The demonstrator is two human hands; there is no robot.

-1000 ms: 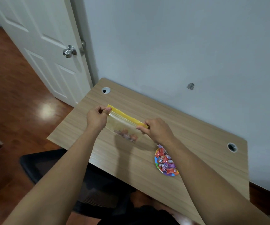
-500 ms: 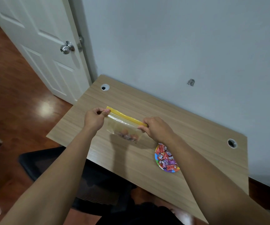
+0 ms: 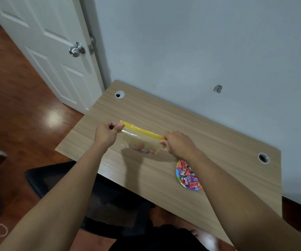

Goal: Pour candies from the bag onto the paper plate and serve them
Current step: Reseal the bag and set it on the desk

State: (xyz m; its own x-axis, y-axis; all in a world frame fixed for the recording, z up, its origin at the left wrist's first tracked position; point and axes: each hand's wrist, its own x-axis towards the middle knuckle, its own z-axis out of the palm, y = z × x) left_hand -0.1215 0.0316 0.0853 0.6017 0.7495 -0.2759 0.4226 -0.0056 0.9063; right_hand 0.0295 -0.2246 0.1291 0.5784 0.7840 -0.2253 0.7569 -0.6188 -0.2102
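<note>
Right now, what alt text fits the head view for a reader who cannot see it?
Two hands, left hand and right hand, hold a clear bag by its yellow zip strip above a wooden desk, a few candies inside. A paper plate of candies sits by the right forearm.

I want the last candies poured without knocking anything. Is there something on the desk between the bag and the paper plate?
Nothing visible. The zip bag, held at its yellow strip by the left hand and right hand, hangs over bare desk. The paper plate lies to its right; only the right forearm crosses above it.
</note>
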